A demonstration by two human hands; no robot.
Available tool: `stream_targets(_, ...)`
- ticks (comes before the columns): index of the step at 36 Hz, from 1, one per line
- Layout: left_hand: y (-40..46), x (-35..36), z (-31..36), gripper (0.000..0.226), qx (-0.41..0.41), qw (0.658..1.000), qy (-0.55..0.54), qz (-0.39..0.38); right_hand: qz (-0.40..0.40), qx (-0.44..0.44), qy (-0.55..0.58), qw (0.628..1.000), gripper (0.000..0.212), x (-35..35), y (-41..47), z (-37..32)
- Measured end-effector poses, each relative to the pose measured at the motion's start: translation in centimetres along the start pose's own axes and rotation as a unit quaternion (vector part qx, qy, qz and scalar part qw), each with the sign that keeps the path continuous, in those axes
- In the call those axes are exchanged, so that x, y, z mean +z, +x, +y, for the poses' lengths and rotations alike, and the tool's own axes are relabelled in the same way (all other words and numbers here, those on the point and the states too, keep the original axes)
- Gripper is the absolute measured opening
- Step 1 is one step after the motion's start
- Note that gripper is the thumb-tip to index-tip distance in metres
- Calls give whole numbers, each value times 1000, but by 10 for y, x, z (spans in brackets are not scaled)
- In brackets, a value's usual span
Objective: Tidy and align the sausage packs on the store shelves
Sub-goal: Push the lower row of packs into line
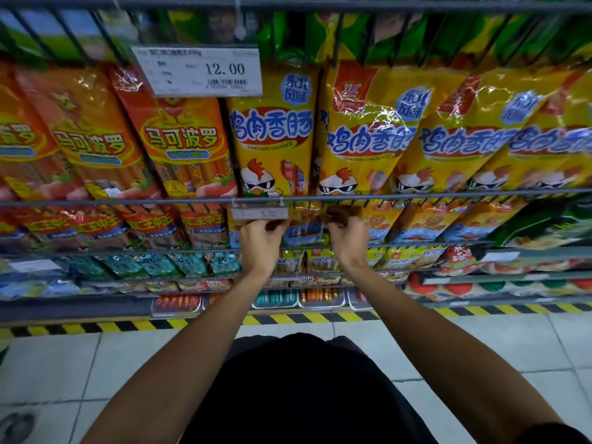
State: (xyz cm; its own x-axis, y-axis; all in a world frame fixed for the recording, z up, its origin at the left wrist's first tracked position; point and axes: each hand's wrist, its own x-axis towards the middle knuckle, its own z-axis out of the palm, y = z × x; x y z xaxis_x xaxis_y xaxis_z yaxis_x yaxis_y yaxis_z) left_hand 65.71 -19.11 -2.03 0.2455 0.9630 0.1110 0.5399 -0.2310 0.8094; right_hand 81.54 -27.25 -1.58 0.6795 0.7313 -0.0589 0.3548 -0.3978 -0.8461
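Where arms reach shelf, left hand [261, 237] and right hand [347, 233] grip pack [304, 233] between them.

Bright light from above makes white glare on the shiny yellow packs [368, 129]. The edges bend and look blurry. The low shelves [128, 274] are dim and fuzzy.

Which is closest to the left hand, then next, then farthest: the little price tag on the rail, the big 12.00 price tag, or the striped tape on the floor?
From the left hand in the head view:
1. Little price tag, just above the fingers.
2. Striped tape, below and left, on the floor edge.
3. 12.00 price tag, high up on the top rail.
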Motion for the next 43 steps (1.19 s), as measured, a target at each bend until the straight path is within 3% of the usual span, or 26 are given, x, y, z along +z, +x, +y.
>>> stream_targets(7,-1,21,8,32,-31,994,45,-94,-39,31,-84,995,27,-21,6,23)
stream_targets(14,-3,34,2,43,-42,987,63,-142,-81,20,-67,994,37,-13,0,43)
stream_targets(27,-5,42,5,29,-32,994,48,-94,-93,49,-28,994,36,-12,0,55)
stream_targets(31,-7,41,6,31,-22,996,37,-83,-97,51,-1,994,49,-13,-7,50)
stream_targets(38,0,35,0,27,-22,991,43,-123,-120,52,13,991,53,-16,-13,50)
stream_targets(43,3,23,-4,36,-29,986,40,-157,-114,28,9,993,47,-13,-22,55)
